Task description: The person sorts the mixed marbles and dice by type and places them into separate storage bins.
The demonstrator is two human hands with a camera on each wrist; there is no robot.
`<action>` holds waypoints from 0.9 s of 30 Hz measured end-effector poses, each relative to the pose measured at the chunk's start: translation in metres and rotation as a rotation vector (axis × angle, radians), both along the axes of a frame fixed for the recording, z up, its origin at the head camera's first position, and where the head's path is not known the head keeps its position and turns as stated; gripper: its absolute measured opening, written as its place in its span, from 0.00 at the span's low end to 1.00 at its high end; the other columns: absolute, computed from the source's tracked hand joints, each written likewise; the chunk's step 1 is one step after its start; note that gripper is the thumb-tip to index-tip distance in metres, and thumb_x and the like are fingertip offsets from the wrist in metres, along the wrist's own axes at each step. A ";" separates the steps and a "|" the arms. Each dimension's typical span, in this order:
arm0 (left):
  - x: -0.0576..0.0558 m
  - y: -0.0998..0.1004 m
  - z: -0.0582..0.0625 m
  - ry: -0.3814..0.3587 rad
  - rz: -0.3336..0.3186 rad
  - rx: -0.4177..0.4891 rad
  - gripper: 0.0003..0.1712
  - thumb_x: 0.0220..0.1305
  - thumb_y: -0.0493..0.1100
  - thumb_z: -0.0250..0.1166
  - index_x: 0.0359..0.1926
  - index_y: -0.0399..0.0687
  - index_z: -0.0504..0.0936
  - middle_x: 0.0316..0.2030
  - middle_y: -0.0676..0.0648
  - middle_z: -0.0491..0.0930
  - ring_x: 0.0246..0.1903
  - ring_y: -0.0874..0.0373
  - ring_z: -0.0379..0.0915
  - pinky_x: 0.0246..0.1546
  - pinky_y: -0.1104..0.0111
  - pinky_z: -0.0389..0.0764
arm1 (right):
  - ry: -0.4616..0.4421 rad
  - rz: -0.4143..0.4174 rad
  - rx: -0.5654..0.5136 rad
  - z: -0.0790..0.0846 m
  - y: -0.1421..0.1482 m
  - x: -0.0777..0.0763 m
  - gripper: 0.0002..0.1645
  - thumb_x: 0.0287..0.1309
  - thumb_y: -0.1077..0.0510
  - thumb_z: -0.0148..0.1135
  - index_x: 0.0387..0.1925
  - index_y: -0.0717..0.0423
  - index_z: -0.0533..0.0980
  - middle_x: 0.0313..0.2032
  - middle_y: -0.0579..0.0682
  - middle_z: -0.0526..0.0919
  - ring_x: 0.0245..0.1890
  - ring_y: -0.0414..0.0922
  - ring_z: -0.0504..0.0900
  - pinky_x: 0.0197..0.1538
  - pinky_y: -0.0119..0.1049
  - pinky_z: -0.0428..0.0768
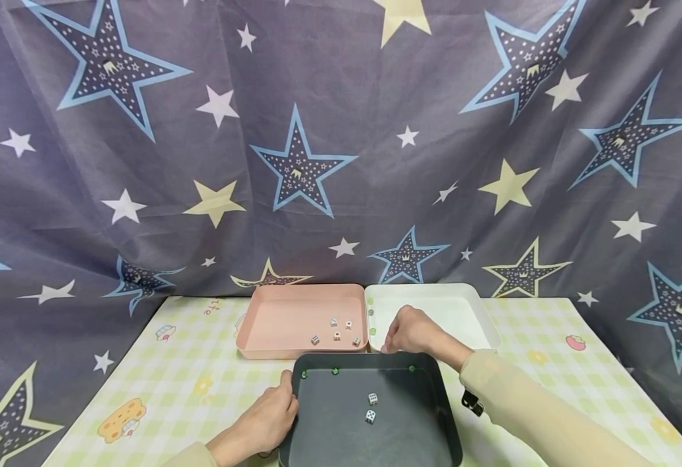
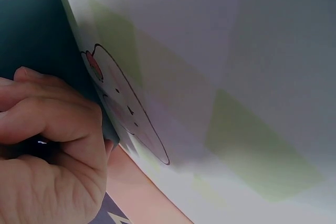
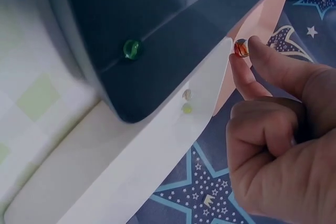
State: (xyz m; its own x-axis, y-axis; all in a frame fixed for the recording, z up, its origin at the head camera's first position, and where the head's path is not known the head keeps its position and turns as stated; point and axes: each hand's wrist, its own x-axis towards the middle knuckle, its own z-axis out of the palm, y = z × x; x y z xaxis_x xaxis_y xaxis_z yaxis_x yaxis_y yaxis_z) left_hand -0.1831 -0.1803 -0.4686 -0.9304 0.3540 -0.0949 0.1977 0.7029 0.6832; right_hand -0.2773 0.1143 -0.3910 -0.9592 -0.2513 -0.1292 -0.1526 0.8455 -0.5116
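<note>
A dark grey tray (image 1: 329, 434) lies in front of me in the head view, its left rim gripped by my left hand (image 1: 266, 415). Inside it are two white dice (image 1: 370, 416) and three green glass marbles (image 1: 335, 371) along the far side. My right hand (image 1: 413, 329) is over the near left part of the white tray (image 1: 481, 324), beyond the dark tray's far rim. Between thumb and forefinger it pinches a red-orange glass marble (image 3: 241, 49), plain in the right wrist view. Fingers of the left hand (image 2: 58, 135) curl at the tray's side in the left wrist view.
A pink tray (image 1: 282, 318) with several dice (image 1: 337, 336) stands behind on the left, against the white tray. Several pale green marbles (image 1: 372, 331) line the white tray's left side. Beneath is a checked tablecloth (image 1: 171, 389); behind hangs a star-patterned curtain (image 1: 341, 78).
</note>
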 end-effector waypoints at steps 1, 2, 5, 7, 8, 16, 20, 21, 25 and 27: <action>0.000 0.000 0.000 0.003 0.000 0.000 0.07 0.80 0.32 0.46 0.53 0.33 0.64 0.21 0.48 0.73 0.19 0.58 0.74 0.19 0.65 0.77 | -0.003 -0.008 -0.005 0.001 0.001 -0.001 0.12 0.49 0.61 0.83 0.19 0.54 0.86 0.22 0.43 0.85 0.27 0.43 0.79 0.35 0.36 0.80; 0.000 0.000 0.000 0.006 0.000 0.000 0.07 0.80 0.32 0.46 0.53 0.33 0.64 0.21 0.48 0.73 0.20 0.58 0.74 0.19 0.65 0.77 | -0.005 -0.013 -0.008 0.001 0.001 -0.002 0.11 0.50 0.61 0.83 0.19 0.54 0.86 0.22 0.43 0.85 0.27 0.43 0.78 0.36 0.36 0.79; 0.000 0.000 0.000 0.015 -0.003 -0.004 0.06 0.80 0.32 0.46 0.53 0.33 0.64 0.21 0.48 0.73 0.20 0.58 0.74 0.20 0.65 0.78 | -0.012 -0.028 -0.014 0.001 0.003 -0.006 0.12 0.50 0.61 0.83 0.19 0.54 0.86 0.23 0.43 0.84 0.27 0.43 0.78 0.37 0.36 0.79; 0.000 0.000 0.000 0.017 -0.006 -0.004 0.06 0.80 0.31 0.46 0.52 0.33 0.65 0.21 0.48 0.73 0.20 0.58 0.74 0.20 0.65 0.78 | -0.016 -0.035 -0.013 0.001 0.004 -0.008 0.12 0.50 0.61 0.83 0.19 0.53 0.86 0.23 0.43 0.84 0.27 0.43 0.78 0.37 0.36 0.79; 0.000 0.000 0.000 0.019 -0.007 -0.008 0.06 0.80 0.31 0.46 0.52 0.33 0.65 0.21 0.48 0.73 0.21 0.59 0.74 0.21 0.65 0.78 | -0.016 -0.037 -0.014 0.001 0.005 -0.008 0.12 0.51 0.60 0.83 0.19 0.53 0.86 0.23 0.43 0.84 0.27 0.43 0.78 0.37 0.36 0.79; 0.000 0.000 -0.001 0.024 -0.009 -0.009 0.06 0.80 0.31 0.46 0.52 0.33 0.65 0.21 0.49 0.73 0.20 0.59 0.73 0.20 0.65 0.77 | -0.011 -0.055 -0.027 0.000 0.013 -0.016 0.10 0.51 0.59 0.83 0.21 0.54 0.87 0.26 0.44 0.85 0.29 0.43 0.77 0.34 0.36 0.77; 0.000 0.000 -0.001 0.021 -0.009 -0.008 0.06 0.80 0.31 0.46 0.52 0.34 0.65 0.21 0.49 0.72 0.19 0.58 0.73 0.19 0.65 0.77 | 0.004 -0.055 -0.033 -0.002 0.021 -0.020 0.09 0.51 0.58 0.83 0.23 0.55 0.88 0.27 0.44 0.85 0.28 0.44 0.76 0.31 0.36 0.77; -0.001 0.000 -0.001 0.020 -0.008 -0.009 0.06 0.80 0.31 0.46 0.52 0.34 0.65 0.21 0.48 0.72 0.19 0.58 0.73 0.19 0.65 0.76 | 0.006 -0.055 -0.039 -0.002 0.022 -0.021 0.08 0.50 0.58 0.83 0.23 0.55 0.88 0.27 0.44 0.85 0.28 0.44 0.76 0.31 0.37 0.77; -0.001 0.000 -0.001 0.015 -0.006 -0.010 0.06 0.80 0.31 0.46 0.52 0.33 0.64 0.21 0.48 0.72 0.19 0.58 0.73 0.19 0.65 0.76 | 0.006 -0.067 -0.056 -0.003 0.028 -0.023 0.08 0.50 0.59 0.83 0.24 0.56 0.89 0.26 0.45 0.85 0.28 0.44 0.76 0.30 0.37 0.77; -0.001 0.000 -0.001 0.012 -0.006 -0.007 0.06 0.80 0.31 0.46 0.53 0.33 0.64 0.21 0.48 0.73 0.19 0.58 0.73 0.18 0.65 0.76 | 0.004 -0.073 -0.057 -0.004 0.031 -0.024 0.07 0.50 0.59 0.82 0.25 0.56 0.89 0.26 0.46 0.86 0.28 0.44 0.77 0.31 0.38 0.78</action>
